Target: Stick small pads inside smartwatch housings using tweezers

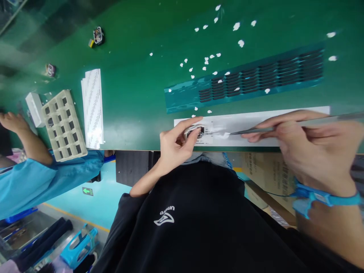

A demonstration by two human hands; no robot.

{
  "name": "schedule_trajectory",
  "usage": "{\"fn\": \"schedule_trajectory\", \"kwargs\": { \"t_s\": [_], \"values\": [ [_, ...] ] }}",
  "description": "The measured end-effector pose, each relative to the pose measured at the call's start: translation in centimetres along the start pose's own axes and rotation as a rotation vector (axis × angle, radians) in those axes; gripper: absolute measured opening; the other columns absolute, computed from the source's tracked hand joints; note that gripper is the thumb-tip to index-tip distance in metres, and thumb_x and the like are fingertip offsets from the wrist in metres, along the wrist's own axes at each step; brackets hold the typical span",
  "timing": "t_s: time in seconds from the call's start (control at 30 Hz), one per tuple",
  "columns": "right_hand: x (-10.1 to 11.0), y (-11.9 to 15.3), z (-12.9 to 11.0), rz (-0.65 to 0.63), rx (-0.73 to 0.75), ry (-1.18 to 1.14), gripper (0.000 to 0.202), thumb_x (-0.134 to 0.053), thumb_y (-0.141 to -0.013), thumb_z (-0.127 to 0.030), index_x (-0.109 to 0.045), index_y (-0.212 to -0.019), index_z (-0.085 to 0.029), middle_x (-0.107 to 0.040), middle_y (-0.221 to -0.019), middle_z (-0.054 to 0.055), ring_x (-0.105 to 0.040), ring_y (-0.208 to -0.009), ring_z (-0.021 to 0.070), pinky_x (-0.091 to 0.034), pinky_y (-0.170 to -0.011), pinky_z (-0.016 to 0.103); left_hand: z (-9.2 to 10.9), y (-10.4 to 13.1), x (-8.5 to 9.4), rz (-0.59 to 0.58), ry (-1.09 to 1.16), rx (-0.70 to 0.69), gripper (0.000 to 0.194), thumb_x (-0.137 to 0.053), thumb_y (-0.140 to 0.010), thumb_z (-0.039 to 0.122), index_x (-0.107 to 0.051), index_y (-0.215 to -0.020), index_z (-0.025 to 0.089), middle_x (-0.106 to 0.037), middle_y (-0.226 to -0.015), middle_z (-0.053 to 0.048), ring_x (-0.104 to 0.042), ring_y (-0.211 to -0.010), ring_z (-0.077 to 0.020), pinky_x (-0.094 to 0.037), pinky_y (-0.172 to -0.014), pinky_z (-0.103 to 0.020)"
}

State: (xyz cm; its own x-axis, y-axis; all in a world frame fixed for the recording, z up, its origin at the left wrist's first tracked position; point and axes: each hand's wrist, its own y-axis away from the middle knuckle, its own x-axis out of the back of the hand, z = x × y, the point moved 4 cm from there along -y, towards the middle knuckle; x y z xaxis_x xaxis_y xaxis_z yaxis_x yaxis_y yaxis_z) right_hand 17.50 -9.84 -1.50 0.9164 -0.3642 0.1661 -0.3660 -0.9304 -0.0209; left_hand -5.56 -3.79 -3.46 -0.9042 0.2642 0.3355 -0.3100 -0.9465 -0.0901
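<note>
Between the thumb and fingers of my left hand (178,146) is a small rounded device casing (191,132), with dark parts showing inside it. My right hand (309,148) grips a pair of tweezers (250,131), their tips pointing left toward the casing. A small white piece (226,135) lies at the tweezer tips; blur hides whether they pinch it. Under both hands a white printed sheet (313,110) lies along the table's near edge. A blue wrist strap (327,197) circles my right wrist.
Behind the sheet lies a teal film strip (182,96) with rows of black strips. White bits (241,43) dot the green table (131,94). Leftward are white printed strips (93,110), a beige tray (65,127), a white box (34,108), two small devices (98,35) and a co-worker's hand (13,121).
</note>
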Motion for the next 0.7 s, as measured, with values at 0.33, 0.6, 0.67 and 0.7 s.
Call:
{"fn": "schedule_trajectory", "kwargs": {
  "t_s": [0.33,0.6,0.67,0.7],
  "values": [
    [-3.0,-0.2,-4.7,-0.025,0.033,0.044,0.033,-0.072,-0.103,-0.053,-0.075,-0.084,-0.025,-0.077,-0.077,0.004,-0.076,-0.068,0.0208,-0.067,-0.063,0.040,3.3,0.3,-0.2,-0.410,0.186,0.171,0.037,-0.067,-0.106,0.032,-0.072,-0.142,0.022,-0.074,-0.077,-0.002,-0.070,-0.061,-0.0146,-0.058,-0.054,-0.027],
    [-3.2,-0.4,-4.6,0.022,0.079,-0.001,0.030,-0.074,-0.101,-0.050,-0.076,-0.081,-0.027,-0.073,-0.072,0.002,-0.071,-0.062,0.0192,-0.057,-0.051,0.037,4.1,0.5,-0.5,-0.410,0.170,0.186,0.041,-0.072,-0.104,0.031,-0.071,-0.144,0.023,-0.074,-0.083,-0.002,-0.070,-0.065,-0.0142,-0.066,-0.062,-0.031],
    [-3.1,-0.4,-4.7,0.026,0.091,0.030,0.030,-0.073,-0.102,-0.048,-0.076,-0.081,-0.026,-0.073,-0.073,0.002,-0.071,-0.063,0.0182,-0.056,-0.051,0.035,4.1,0.5,-0.5,-0.420,0.185,0.204,0.041,-0.071,-0.105,0.032,-0.070,-0.145,0.023,-0.073,-0.080,-0.001,-0.069,-0.065,-0.0141,-0.065,-0.062,-0.031],
    [-3.0,-0.4,-4.7,0.020,0.100,0.050,0.029,-0.073,-0.103,-0.046,-0.076,-0.082,-0.026,-0.073,-0.074,0.002,-0.072,-0.065,0.0177,-0.056,-0.052,0.034,4.1,0.5,-0.5,-0.423,0.192,0.212,0.041,-0.070,-0.106,0.032,-0.070,-0.146,0.023,-0.072,-0.078,-0.001,-0.069,-0.065,-0.0140,-0.064,-0.061,-0.030]
  ]
}}
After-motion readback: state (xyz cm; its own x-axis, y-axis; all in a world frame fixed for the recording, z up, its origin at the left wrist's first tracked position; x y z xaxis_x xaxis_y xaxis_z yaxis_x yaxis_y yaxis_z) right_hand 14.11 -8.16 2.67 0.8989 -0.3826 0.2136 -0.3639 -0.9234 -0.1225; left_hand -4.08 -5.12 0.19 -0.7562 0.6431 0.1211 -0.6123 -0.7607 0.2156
